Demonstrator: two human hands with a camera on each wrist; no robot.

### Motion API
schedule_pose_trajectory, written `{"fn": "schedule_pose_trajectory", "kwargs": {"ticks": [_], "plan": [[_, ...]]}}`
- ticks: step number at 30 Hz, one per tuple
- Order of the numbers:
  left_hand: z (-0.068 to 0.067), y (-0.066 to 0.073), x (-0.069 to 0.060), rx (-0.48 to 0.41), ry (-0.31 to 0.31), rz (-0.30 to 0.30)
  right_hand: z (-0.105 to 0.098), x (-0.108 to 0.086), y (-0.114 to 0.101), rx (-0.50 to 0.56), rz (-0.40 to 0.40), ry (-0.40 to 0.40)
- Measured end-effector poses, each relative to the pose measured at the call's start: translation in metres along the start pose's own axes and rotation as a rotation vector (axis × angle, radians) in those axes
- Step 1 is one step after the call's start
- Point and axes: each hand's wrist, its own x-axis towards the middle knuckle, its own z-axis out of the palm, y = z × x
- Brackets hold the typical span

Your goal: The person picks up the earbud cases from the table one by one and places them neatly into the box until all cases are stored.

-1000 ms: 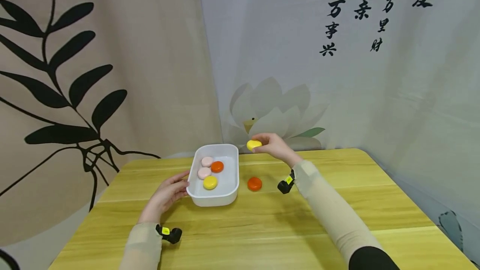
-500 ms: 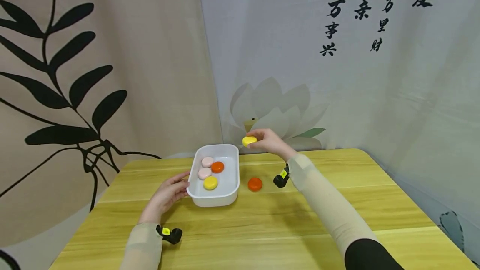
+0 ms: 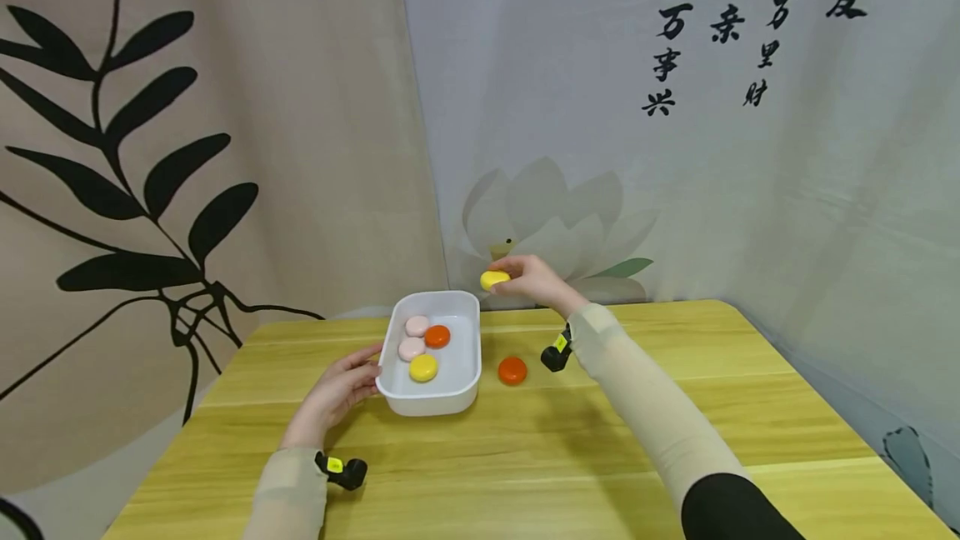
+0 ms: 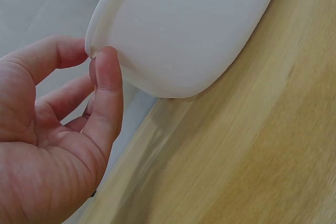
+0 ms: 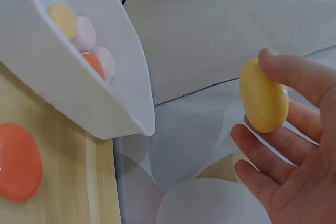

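Observation:
My right hand (image 3: 534, 280) pinches a smooth yellow rounded disc (image 3: 492, 280) between thumb and fingers, raised above the table's far edge. The right wrist view shows this disc on edge, thumb on top. To its left stands a white plastic box (image 3: 459, 373), with my left hand (image 3: 341, 390) at its left side. Thumb and a finger hold the box's rim in the left wrist view. Inside lie two pale pink discs (image 3: 411, 348), an orange disc (image 3: 437, 336) and another yellow disc (image 3: 423, 368). A second orange disc (image 3: 512, 371) rests on the table, right of the box.
The wooden table (image 3: 600, 473) extends around the box, its far edge close to a hanging cloth (image 3: 337, 107) printed with leaves, a lotus and black characters. A black wrist camera (image 3: 557, 350) sits on the right wrist, another on the left.
My right hand has moved left and slightly up with the yellow disc, nearer the box. The left hand and the box have stayed in place. The head view has shifted slightly.

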Motion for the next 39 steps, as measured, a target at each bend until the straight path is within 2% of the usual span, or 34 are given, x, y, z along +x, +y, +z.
{"fn": "schedule_pose_trajectory", "kwargs": {"ticks": [15, 25, 39], "plan": [[0.0, -0.002, 0.0, 0.008, 0.013, -0.005, 0.006, 0.017, -0.01, 0.043, 0.022, 0.014], [0.0, -0.001, -0.001, -0.015, 0.017, -0.012, 0.013, 0.025, -0.012, 0.018, 0.013, 0.009], [0.002, -0.003, 0.0, -0.009, 0.028, -0.008, 0.029, 0.037, -0.002, 0.026, -0.003, 0.008]]}}
